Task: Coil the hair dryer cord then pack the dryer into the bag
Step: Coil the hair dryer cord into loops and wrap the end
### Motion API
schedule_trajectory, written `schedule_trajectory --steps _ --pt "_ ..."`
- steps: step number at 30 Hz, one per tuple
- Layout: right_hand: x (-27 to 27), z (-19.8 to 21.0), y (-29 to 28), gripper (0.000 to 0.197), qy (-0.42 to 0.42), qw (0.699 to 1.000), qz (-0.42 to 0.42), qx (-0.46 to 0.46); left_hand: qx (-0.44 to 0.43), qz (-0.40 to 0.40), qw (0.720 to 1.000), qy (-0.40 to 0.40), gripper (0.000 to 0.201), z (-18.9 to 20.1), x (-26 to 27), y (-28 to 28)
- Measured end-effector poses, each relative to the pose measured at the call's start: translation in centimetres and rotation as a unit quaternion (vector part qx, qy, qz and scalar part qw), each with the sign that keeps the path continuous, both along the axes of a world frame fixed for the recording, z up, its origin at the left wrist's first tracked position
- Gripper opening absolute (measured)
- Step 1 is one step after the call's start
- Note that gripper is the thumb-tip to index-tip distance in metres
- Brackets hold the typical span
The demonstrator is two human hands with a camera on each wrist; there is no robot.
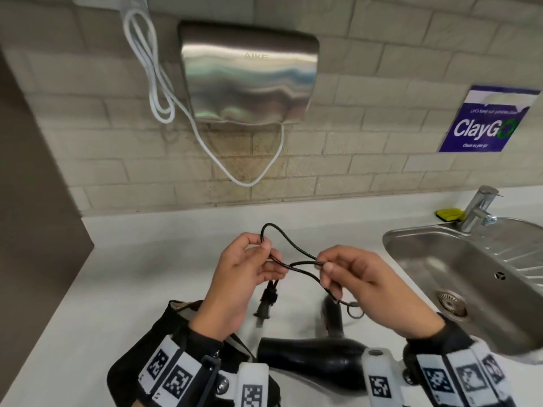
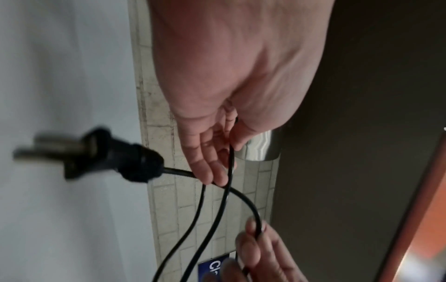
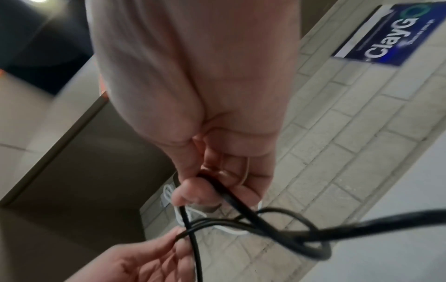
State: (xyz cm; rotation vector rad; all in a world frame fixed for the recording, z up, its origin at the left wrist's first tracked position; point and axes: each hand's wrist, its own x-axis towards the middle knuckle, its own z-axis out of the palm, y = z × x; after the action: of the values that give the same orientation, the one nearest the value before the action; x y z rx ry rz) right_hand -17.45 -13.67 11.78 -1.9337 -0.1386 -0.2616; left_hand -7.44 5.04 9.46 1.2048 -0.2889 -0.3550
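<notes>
A black hair dryer [image 1: 311, 355] lies on the white counter [image 1: 123, 289] near its front edge, below my hands. Its thin black cord [image 1: 289, 249] is looped in the air between both hands. My left hand [image 1: 246, 268] pinches a loop of the cord [image 2: 229, 171], and the black plug [image 1: 266, 304] [image 2: 115, 160] dangles below it. My right hand [image 1: 346, 274] pinches the cord [image 3: 224, 192] a little to the right, with a strand running down to the dryer handle. A dark bag [image 1: 179, 312] shows partly under my left wrist.
A steel sink [image 1: 458, 277] with a tap [image 1: 479, 210] and a yellow sponge [image 1: 449, 214] sits at the right. On the tiled wall hang a steel hand dryer [image 1: 249, 74] with a white cable [image 1: 158, 83] and a blue sign [image 1: 487, 118]. A dark panel [image 1: 35, 201] stands at the left.
</notes>
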Motion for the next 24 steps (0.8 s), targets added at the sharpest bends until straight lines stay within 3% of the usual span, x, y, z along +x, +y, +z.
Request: schedule_trajectory --steps 3,7,13,17,21,24 --pt "0.0 0.3 0.5 0.014 -0.015 1.0 -0.017 0.008 0.039 0.035 0.999 -0.01 0.012 -0.5 -0.2 0.1" --pt "-0.5 1.6 -0.4 0.013 -0.106 0.983 -0.075 0.133 0.067 0.075 0.995 0.025 0.014 -1.9 0.3 1.4" --pt "-1.7 2.5 -1.9 0.016 -0.191 0.936 -0.126 0.266 -0.012 0.079 0.99 0.115 0.013 -3.3 0.5 2.9" --pt "-3.1 0.7 -2.8 0.008 -0.197 0.937 -0.136 0.254 -0.102 0.056 0.986 0.119 0.014 -2.3 0.6 3.3" --pt "-4.8 -2.6 -2.1 0.034 -0.144 0.978 -0.08 0.127 -0.153 0.009 0.982 0.106 0.017 0.3 1.2 3.4" --pt "-5.2 -4.5 -1.7 0.01 -0.119 0.985 -0.024 0.122 -0.124 -0.005 0.989 0.076 0.015 2.2 2.0 3.2"
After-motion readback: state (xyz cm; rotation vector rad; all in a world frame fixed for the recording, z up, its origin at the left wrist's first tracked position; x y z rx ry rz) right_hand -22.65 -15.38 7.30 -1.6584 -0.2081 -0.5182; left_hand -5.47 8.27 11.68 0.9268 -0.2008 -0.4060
